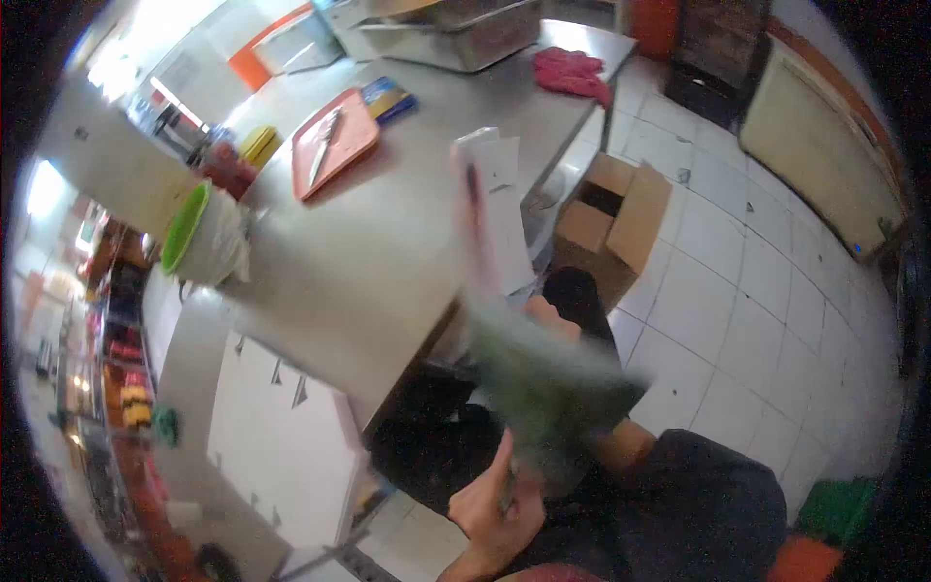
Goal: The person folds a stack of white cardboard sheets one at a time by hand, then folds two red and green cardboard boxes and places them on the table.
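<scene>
A grey-green, limp sheet (543,378), cloth or bag, is smeared by motion between my hands; its exact kind cannot be told. My left hand (499,504) is closed at its lower edge, thumb and fingers pinched on a bit of green. Behind the sheet is my right hand (553,315), mostly hidden. Its curled fingers show past the upper edge, and the wrist comes out of a black sleeve (689,504). A long pinkish blur (472,218) rises from the sheet's upper end, in front of white box-like panels (506,218).
The steel table (339,272) carries a red tray (359,126) with a knife (325,145), a blue packet (388,100), a pink cloth (570,74) and a grey tub (465,39). A green-rimmed bin (204,233) stands left. An open cardboard box (640,218) is on the tiled floor.
</scene>
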Demonstrator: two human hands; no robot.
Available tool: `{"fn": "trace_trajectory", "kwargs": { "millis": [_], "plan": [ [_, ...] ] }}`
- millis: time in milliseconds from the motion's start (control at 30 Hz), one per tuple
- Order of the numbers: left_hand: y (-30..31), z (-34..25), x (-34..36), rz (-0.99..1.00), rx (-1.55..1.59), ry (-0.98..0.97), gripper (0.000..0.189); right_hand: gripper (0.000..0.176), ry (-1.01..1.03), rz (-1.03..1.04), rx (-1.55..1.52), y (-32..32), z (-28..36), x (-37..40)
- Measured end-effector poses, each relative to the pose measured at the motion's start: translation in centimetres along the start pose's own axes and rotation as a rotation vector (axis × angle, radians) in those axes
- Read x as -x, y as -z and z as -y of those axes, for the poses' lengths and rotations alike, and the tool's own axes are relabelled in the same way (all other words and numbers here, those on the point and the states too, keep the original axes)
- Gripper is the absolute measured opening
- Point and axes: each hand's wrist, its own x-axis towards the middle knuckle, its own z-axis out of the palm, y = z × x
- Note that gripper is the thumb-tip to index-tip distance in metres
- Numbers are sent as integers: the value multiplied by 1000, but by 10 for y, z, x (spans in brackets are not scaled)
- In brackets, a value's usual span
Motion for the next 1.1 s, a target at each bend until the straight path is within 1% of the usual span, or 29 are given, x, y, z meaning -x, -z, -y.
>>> {"fn": "trace_trajectory", "kwargs": {
  "millis": [33,67,100,133,167,200,233,267,300,367,400,433,467,500,533,567,600,633,667,700,733,767,833,867,933,967,1033,1067,1100],
  "plan": [
    [-4,-2,-4,-6,-25,0,23,15,-11,-97,44,-5,-13,-1],
    [-9,-4,-8,-12,-50,0,23,17,124,-34,-367,-7,-54,2],
    [-8,7,-11,-64,-72,-26,22,17,149,-59,-362,4,-44,-9],
    [-6,21,-15,-119,-94,-49,20,18,-32,29,-191,20,-22,-20],
    [5,27,-18,-218,-55,59,18,19,-221,124,-25,36,0,-29],
    [16,33,-20,-321,-6,164,17,22,-179,262,-48,57,8,-39],
    [31,49,-24,-347,315,425,19,22,-172,272,-54,73,9,-47],
    [52,48,-31,-355,426,817,29,23,65,437,-153,87,7,-55],
    [63,48,-35,-383,420,828,29,25,305,604,-258,97,2,-62],
    [82,49,-36,-397,514,791,43,29,-28,942,-642,110,-18,-70],
    [88,60,-28,-351,602,757,47,36,-235,1048,-749,116,-30,-74],
    [85,65,-25,-376,601,761,47,36,-229,1072,-751,115,-30,-74],
    [82,70,-22,-371,680,740,43,44,-272,1059,-770,113,-28,-69],
    [80,72,-19,-374,760,715,40,54,-311,1054,-787,110,-24,-64],
    [80,70,-18,-423,758,716,40,76,-262,1008,-873,102,-3,-58],
    [80,66,-20,-373,630,684,35,66,-144,917,-816,93,-2,-49],
    [82,61,-20,-328,497,665,31,57,-201,826,-646,82,10,-43],
    [87,52,-21,-388,485,686,31,48,-250,731,-476,71,21,-40],
    [96,39,-25,-342,442,662,28,48,-238,783,-490,59,22,-41],
    [102,33,-27,-286,395,634,25,44,-261,791,-543,44,21,-42],
    [110,32,-24,-299,373,610,32,40,-283,795,-601,31,22,-44],
    [113,28,-20,-338,348,606,32,40,-267,827,-628,18,28,-46],
    [121,17,-9,-669,227,418,38,34,-160,820,-718,-7,43,-45],
    [126,10,-7,-697,191,417,38,34,-156,849,-750,-19,54,-45],
    [139,-6,-1,-976,183,369,42,34,-2,882,-790,-51,83,-48],
    [147,-11,0,-1024,141,365,42,34,11,930,-828,-70,96,-47],
    [172,-20,9,-1064,-15,401,38,34,87,938,-1030,-111,124,-42],
    [189,-2,29,-1040,-133,337,33,34,98,989,-1071,-124,140,-41],
    [190,-11,26,-1083,-174,334,33,34,128,1068,-1125,-136,155,-44]
  ]
}}
